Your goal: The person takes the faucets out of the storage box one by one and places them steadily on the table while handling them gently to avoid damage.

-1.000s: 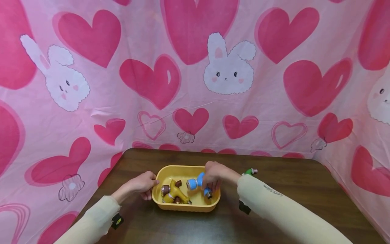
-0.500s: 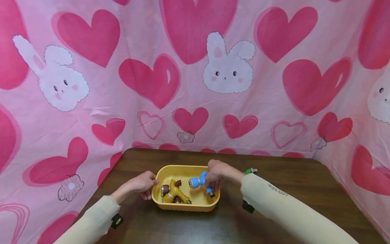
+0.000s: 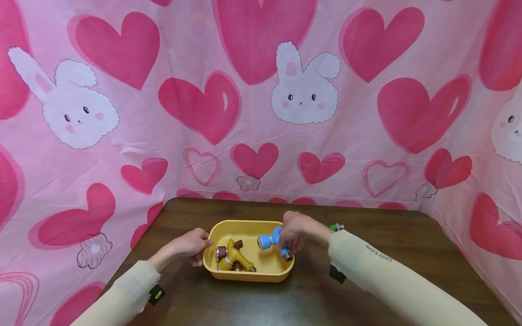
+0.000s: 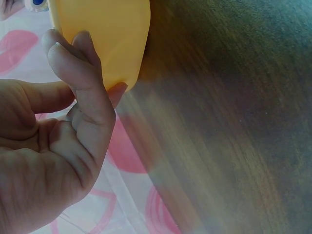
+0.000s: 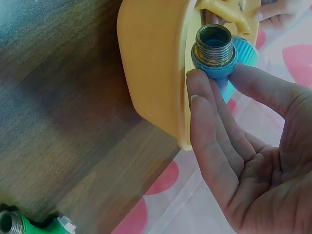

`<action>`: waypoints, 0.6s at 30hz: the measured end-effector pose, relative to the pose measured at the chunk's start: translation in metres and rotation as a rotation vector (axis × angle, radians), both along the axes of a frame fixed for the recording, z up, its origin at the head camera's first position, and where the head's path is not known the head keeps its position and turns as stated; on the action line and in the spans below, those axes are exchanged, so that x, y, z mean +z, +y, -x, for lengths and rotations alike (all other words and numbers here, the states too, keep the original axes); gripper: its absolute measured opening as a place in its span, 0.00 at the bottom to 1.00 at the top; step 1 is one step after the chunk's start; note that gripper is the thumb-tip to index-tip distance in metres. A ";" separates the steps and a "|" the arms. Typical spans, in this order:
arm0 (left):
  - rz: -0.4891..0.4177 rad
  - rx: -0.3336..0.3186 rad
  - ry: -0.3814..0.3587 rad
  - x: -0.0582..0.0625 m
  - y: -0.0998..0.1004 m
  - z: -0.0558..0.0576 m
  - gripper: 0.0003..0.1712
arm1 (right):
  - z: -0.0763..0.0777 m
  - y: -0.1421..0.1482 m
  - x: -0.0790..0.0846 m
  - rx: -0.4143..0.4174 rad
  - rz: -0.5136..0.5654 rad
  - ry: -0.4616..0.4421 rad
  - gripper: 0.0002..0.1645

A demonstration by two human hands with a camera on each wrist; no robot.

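Note:
A yellow plastic basin (image 3: 265,277) stands on the table. My left hand (image 3: 190,246) grips its left rim, thumb over the edge; in the left wrist view the fingers lie against the basin's outer wall (image 4: 117,34). At the basin's right end, my right hand (image 3: 295,230) pinches a blue tap (image 3: 266,242) between thumb and fingers. The right wrist view shows the tap's threaded metal end (image 5: 214,48) pointing toward the camera. Inside on the left lie a yellow tap (image 3: 241,259) and a brown tap (image 3: 221,252), partly overlapping.
A green tap (image 3: 336,227) lies on the table right of the basin, partly hidden by the right sleeve (image 3: 363,258). The dark wooden table (image 3: 244,303) extends around the basin. Pink heart-patterned cloth (image 3: 253,120) hangs behind the table and at its sides.
My right hand has moved to the right and slightly up with the blue tap, away from the yellow and brown taps. The left hand and the basin stay put.

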State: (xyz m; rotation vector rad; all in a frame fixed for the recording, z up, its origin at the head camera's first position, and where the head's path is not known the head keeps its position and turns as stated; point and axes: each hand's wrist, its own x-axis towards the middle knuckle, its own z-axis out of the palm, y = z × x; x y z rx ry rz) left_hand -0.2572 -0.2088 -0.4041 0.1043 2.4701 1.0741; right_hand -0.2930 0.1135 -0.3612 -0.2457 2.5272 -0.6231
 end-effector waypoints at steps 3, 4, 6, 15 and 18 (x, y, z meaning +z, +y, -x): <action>-0.002 0.002 -0.003 -0.001 0.000 0.001 0.11 | 0.000 0.004 0.001 -0.005 0.004 -0.002 0.16; -0.003 0.003 -0.003 -0.001 0.000 0.001 0.11 | 0.000 0.005 0.002 -0.005 0.004 -0.004 0.16; -0.003 0.002 -0.002 -0.002 -0.001 0.001 0.11 | -0.001 0.007 0.003 -0.010 0.007 -0.003 0.16; -0.010 0.002 -0.011 -0.002 0.000 0.002 0.11 | -0.003 0.016 0.007 -0.006 0.015 0.014 0.14; -0.009 0.004 -0.006 -0.003 0.000 0.002 0.11 | -0.004 0.017 0.007 -0.009 0.019 0.019 0.14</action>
